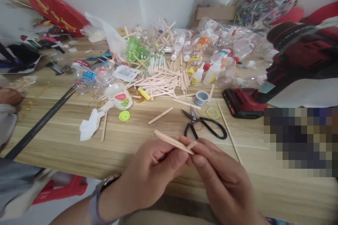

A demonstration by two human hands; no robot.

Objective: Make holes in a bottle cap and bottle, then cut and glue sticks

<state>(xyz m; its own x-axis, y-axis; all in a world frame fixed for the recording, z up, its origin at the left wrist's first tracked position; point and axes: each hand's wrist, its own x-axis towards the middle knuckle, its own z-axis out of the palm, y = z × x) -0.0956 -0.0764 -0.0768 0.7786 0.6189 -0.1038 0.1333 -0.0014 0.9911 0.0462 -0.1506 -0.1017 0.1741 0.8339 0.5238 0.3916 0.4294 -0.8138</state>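
Close to the table's front edge, my left hand [155,172] pinches flat wooden craft sticks [171,140] between thumb and fingers. They look like two or more laid together, pointing up and left. My right hand [221,172] meets it at their right end, its thumb and fingers closed around a short crossing piece of wood [192,145]. How the pieces join is hidden by my fingers. Just beyond my hands lie black-handled scissors [195,119], and a single craft stick with a small dark mark [160,115] rests to their left.
A heap of craft sticks [161,82] spreads mid-table, with plastic bottles [243,47] and glue bottles [197,75] around it. A red-and-black power drill [248,102] stands at right. A thin dowel [229,133], tape roll [201,97] and tissue [91,124] lie nearer. Another person's hand [10,98] is at far left.
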